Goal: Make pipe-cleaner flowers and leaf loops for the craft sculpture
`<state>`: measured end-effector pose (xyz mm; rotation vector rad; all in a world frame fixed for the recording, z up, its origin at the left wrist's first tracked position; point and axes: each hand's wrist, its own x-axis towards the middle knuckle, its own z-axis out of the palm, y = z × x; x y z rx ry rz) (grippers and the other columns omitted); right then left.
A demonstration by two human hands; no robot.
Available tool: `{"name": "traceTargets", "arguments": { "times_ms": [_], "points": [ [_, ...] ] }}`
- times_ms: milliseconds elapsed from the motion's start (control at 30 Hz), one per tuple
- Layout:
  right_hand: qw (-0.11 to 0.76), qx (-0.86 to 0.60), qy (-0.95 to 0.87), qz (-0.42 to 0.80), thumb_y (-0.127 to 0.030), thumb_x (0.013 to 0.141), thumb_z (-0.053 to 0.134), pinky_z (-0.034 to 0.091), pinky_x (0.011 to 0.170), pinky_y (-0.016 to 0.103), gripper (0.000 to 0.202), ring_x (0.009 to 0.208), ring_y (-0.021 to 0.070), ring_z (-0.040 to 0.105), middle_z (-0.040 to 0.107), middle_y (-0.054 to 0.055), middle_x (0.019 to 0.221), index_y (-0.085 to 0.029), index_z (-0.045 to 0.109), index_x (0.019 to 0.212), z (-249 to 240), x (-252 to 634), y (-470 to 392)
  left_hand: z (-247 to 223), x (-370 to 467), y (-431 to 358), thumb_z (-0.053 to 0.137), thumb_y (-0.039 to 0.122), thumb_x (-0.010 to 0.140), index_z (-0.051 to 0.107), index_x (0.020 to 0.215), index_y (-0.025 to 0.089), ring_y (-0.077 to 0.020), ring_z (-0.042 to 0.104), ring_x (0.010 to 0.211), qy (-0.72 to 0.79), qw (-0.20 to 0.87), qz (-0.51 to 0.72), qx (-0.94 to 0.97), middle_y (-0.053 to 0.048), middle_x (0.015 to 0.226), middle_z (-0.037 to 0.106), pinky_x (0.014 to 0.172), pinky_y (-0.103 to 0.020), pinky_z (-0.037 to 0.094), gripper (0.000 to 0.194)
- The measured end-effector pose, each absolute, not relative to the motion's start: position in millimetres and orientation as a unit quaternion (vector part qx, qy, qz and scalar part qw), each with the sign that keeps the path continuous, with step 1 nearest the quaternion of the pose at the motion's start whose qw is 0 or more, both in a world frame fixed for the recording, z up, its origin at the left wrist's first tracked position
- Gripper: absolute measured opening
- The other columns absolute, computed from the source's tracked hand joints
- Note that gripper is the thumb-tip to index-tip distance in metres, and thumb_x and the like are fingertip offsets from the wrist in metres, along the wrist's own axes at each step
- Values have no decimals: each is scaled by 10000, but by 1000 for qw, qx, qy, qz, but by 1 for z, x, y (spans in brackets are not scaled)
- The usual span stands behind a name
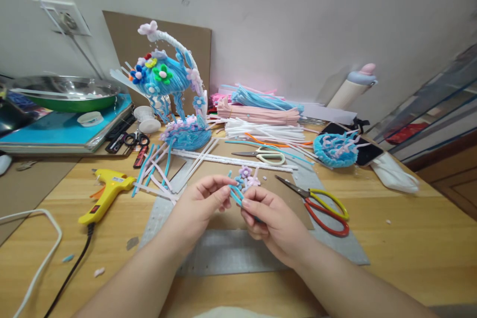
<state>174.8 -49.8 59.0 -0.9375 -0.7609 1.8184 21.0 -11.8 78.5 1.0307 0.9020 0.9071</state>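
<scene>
Blue pipe cleaner pieces (pixel 236 195) stretch between my two hands above a brown cardboard sheet. My left hand (pixel 210 198) pinches them at one end, near a tip that points up. At the other end, my right hand (pixel 266 216) closes its thumb and fingers on the same pieces. Just beyond my fingertips lie small pipe cleaner flowers, a purple one (pixel 245 172) and a pale pink one (pixel 254 180), with a blue one partly hidden behind the strands.
Red-and-yellow scissors (pixel 326 213) lie open right of my hands, white-handled scissors (pixel 270 155) beyond. A yellow glue gun (pixel 106 194) rests left. A decorated blue jellyfish-like piece (pixel 167 79) stands behind, beside bundled pipe cleaners (pixel 261 112). A blue woven piece (pixel 333 151) sits right.
</scene>
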Motion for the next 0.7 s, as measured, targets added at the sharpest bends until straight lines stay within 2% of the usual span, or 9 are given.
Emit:
{"name": "traceTargets", "arguments": {
  "times_ms": [233, 467, 700],
  "points": [
    [446, -329, -305, 775, -293, 742, 668, 113, 414, 189, 249, 396, 17, 263, 513, -52, 550, -172, 456, 695, 60, 174, -54, 74, 20, -13, 728, 334, 693, 658, 789, 171, -102, 498, 612, 374, 741, 384, 404, 15, 661, 579, 628, -238, 385, 202],
    [441, -298, -265, 804, -252, 764, 636, 115, 422, 191, 205, 380, 10, 236, 524, -55, 562, -178, 450, 721, 59, 176, -53, 71, 19, -15, 689, 329, 750, 676, 916, 206, -111, 532, 686, 345, 756, 364, 420, -7, 791, 636, 702, -259, 396, 207],
    [448, -296, -304, 787, -281, 777, 643, 131, 433, 200, 188, 405, 15, 262, 513, -46, 585, -162, 503, 740, 62, 176, -53, 69, 21, -14, 702, 314, 742, 688, 842, 204, -101, 536, 673, 330, 769, 374, 398, 16, 733, 633, 695, -242, 401, 149]
  ]
}}
